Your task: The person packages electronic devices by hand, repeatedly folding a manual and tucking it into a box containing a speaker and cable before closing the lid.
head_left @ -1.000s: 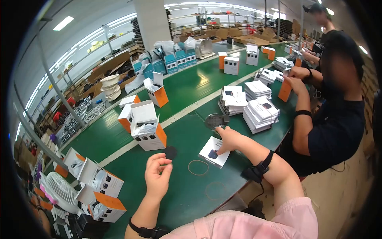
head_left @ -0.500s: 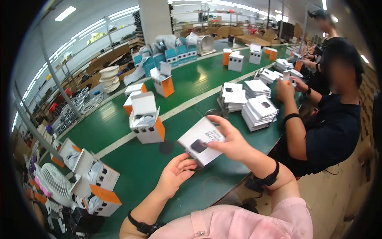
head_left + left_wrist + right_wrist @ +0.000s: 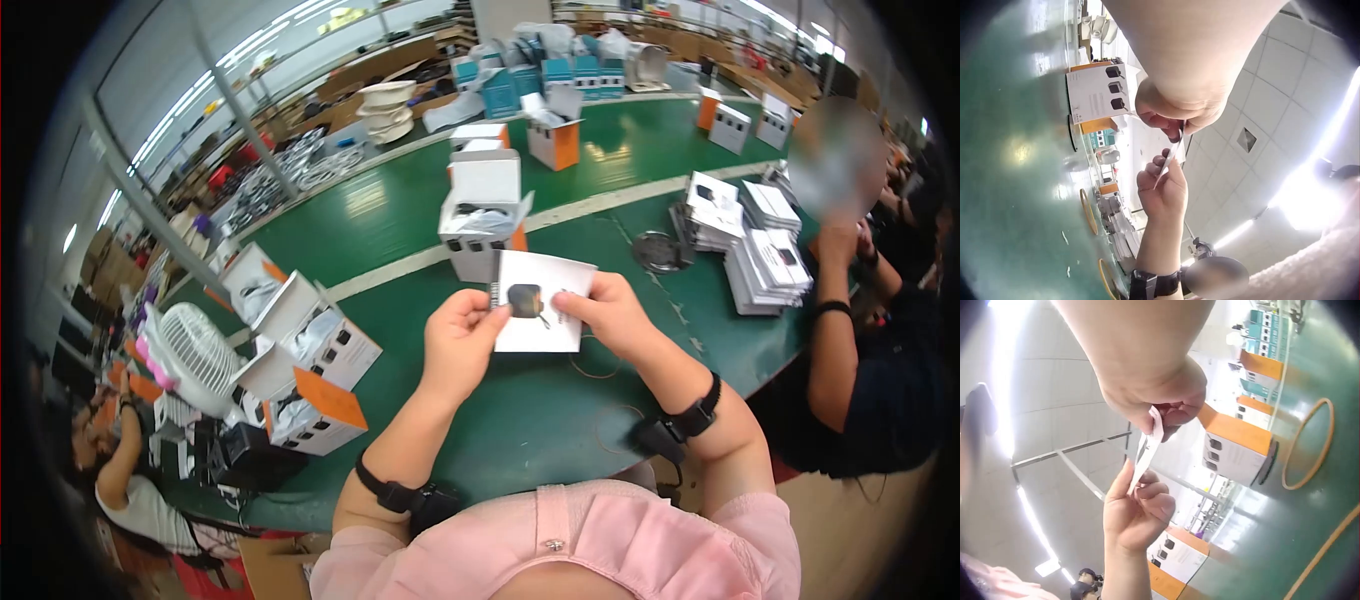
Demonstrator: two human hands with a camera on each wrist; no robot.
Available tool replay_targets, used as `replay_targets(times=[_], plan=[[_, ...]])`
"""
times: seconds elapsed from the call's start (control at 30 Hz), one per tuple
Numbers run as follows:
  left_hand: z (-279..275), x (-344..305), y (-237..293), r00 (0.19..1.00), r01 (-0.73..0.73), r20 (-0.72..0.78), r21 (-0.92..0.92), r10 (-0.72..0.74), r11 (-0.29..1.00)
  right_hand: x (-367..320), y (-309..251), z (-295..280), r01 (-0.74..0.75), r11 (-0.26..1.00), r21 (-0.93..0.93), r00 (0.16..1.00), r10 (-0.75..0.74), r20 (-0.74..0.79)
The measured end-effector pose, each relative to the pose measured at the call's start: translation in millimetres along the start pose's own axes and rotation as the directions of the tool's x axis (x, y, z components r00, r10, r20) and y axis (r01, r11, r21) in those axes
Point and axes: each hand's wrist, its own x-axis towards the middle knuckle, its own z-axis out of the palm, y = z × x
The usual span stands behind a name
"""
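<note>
Both hands hold a thin white booklet (image 3: 540, 338) with a dark square device printed on its cover, raised over the green table. My left hand (image 3: 458, 340) pinches its left side, thumb on top. At the opposite side my right hand (image 3: 617, 312) grips it, with the thumb lying on the cover. Each wrist view shows the booklet nearly edge-on between the hands. Just beyond it stands an open white and orange box (image 3: 482, 250) with a plastic-wrapped item inside.
Stacks of similar booklets (image 3: 765, 275) lie at the right, beside a round dark dish (image 3: 660, 251). To the left stand open boxes (image 3: 325, 340) and a white fan (image 3: 190, 355). A rubber band (image 3: 1310, 444) lies on the table. Another person's arm (image 3: 835, 330) is at the right.
My right hand has picked the booklet up off the table and brought it left and toward me. The left hand has taken hold of its other side, and the head view has swung left.
</note>
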Motion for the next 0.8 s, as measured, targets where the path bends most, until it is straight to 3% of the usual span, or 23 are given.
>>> replay_targets(times=[0.07,0.13,0.2,0.27,0.33,0.4,0.47,0.53,0.6,0.67,0.7,0.73,0.77,0.8], plan=[[-3.0,1.1,5.8,0.999,0.037,0.008,0.215,-0.04,0.976,-3.2,6.6,-1.8,-0.079,0.995,0.058,0.997,0.079,0.012],[-5.5,5.5,-2.5,0.999,0.052,-0.013,0.158,-0.05,0.986,-2.0,10.3,-6.0,-0.078,0.995,0.059,0.997,0.078,0.003],[-4.4,7.2,-3.4,0.991,0.126,0.041,-0.015,-0.126,0.992,-3.5,9.6,-7.3,-0.121,0.991,0.053,0.993,0.121,0.017],[-0.9,7.0,2.1,0.984,0.174,0.045,-0.097,-0.17,0.98,-3.9,12.7,-8.2,0.0,0.998,0.068,1.0,-0.002,0.02],[-1.8,7.9,0.5,0.976,0.218,0.058,-0.182,-0.211,0.959,-5.1,12.6,-10.0,-0.054,0.994,0.093,0.997,0.049,0.052],[-7.7,9.6,3.6,0.965,0.261,0.044,-0.13,-0.258,0.956,-6.6,9.1,-5.2,0.196,0.973,-0.122,0.979,-0.187,0.081],[-14.1,12.1,6.6,0.914,0.4,0.183,-0.273,-0.361,0.875,-3.8,6.0,-7.4,0.154,0.977,-0.149,0.986,-0.143,0.087],[-10.7,11.0,15.1,0.902,0.431,0.188,-0.31,-0.389,0.848,0.9,12.9,-13.2,0.305,0.934,-0.188,0.948,-0.278,0.154],[-8.6,10.4,22.8,0.875,0.481,0.235,-0.33,-0.423,0.812,-1.5,7.5,-12.8,0.307,0.921,-0.239,0.951,-0.284,0.125],[-12.4,8.2,6.5,0.903,0.419,0.24,-0.299,-0.357,0.858,-3.4,-0.9,-11.8,0.415,0.777,-0.472,0.908,-0.321,0.27],[-7.7,7.7,1.9,0.938,0.327,0.171,-0.155,-0.3,0.932,-4.0,0.1,-11.4,0.424,0.778,-0.464,0.903,-0.324,0.282],[-5.8,8.1,1.1,0.968,0.229,0.109,0.001,-0.228,0.973,-5.6,1.2,-10.7,0.319,0.907,-0.276,0.932,-0.248,0.264],[-7.4,10.1,3.6,0.956,0.278,0.115,-0.078,-0.269,0.957,-5.5,1.2,-8.9,0.193,0.978,-0.077,0.949,-0.166,0.267],[-7.9,11.0,5.4,0.961,0.262,0.107,-0.076,-0.253,0.962,-6.3,-4.9,-5.5,0.206,0.975,-0.077,0.944,-0.177,0.28]])
